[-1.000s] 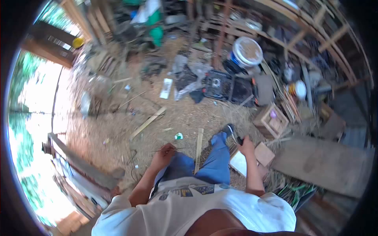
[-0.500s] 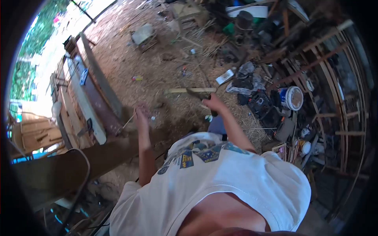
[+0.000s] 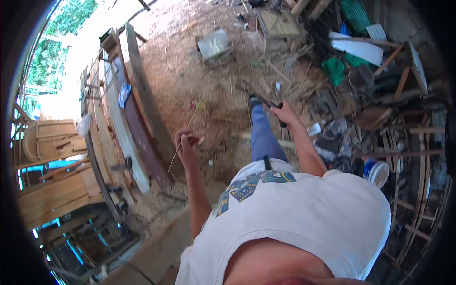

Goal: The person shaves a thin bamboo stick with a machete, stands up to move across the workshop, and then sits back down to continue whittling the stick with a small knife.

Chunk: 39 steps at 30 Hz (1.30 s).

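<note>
My left hand (image 3: 187,142) is closed on a thin stick (image 3: 194,114), which slants up and to the right past the fingers. My right hand (image 3: 284,114) grips the dark handle of a long-bladed knife (image 3: 262,99); its blade points up and to the left over the dirt floor. Below the blade, one of my legs (image 3: 266,133) in blue trousers is stretched forward. The two hands are well apart, and the stick and blade do not touch.
Long planks (image 3: 142,80) lean at the left, with a blue packet (image 3: 124,95) on them. A small low stool (image 3: 215,46) stands ahead. A wooden slatted table (image 3: 279,23) is beyond it. At the right are a white bucket (image 3: 379,174) and wooden frames.
The view has shifted, and a leg now shows stretched forward. The stick in my left hand now shows more of its length. The knife remains in my right hand.
</note>
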Available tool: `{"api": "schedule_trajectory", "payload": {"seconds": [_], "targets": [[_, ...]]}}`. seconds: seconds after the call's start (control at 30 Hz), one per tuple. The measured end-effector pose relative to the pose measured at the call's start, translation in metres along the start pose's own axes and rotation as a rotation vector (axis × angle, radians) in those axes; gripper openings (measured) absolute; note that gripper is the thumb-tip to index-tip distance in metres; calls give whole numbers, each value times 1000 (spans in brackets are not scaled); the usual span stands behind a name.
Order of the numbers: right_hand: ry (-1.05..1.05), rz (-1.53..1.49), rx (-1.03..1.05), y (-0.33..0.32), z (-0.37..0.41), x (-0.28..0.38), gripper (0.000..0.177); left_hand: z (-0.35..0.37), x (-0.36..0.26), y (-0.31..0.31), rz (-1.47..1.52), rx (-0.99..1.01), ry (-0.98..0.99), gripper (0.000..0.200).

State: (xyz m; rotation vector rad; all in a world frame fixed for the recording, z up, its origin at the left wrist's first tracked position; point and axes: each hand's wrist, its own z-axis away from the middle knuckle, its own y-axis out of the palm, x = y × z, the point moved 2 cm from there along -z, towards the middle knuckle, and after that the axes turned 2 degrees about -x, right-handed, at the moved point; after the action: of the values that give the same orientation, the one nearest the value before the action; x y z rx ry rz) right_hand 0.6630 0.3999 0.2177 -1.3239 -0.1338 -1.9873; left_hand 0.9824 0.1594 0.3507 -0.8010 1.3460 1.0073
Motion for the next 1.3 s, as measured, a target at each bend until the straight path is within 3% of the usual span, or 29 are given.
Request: {"api": "schedule_trajectory", "payload": {"seconds": [0.1,0.13,0.23,0.27,0.37,0.47,0.57,0.63,0.8,0.9,1.1,1.17,1.2,1.3], "targets": [[49,238,-17,-18,-113,31,55,-106,15,58,1,-85,-67,24],[160,360,-2,-24,-130,69,65,-137,20,76,66,-63,-135,30],[301,290,86,-28,-198,134,69,-199,13,130,298,31,-297,45],[231,381,32,-25,-223,141,72,-216,10,140,290,81,-334,57],[333,275,62,-19,-273,177,69,-250,-14,170,329,153,-336,58],[303,256,12,-12,-311,214,71,-291,-19,180,315,136,-364,54],[249,302,-9,-5,-358,250,69,-359,15,163,90,43,-475,46],[271,307,-11,-2,-373,264,68,-395,-2,182,31,-38,-471,37],[333,24,-97,-16,-412,343,58,-543,29,208,-101,148,-376,35],[287,-67,-203,-33,-431,354,45,-616,-17,268,-178,212,-375,39],[176,-244,-335,-88,-512,373,34,-734,-48,418,-135,449,-313,59],[217,-245,-323,-100,-537,365,34,-759,-31,455,-213,615,-312,82],[142,-50,-475,-100,-573,335,41,-768,-25,480,-217,665,-316,88],[98,42,-433,-126,-631,339,65,-794,-15,548,-169,750,-350,117]]}}
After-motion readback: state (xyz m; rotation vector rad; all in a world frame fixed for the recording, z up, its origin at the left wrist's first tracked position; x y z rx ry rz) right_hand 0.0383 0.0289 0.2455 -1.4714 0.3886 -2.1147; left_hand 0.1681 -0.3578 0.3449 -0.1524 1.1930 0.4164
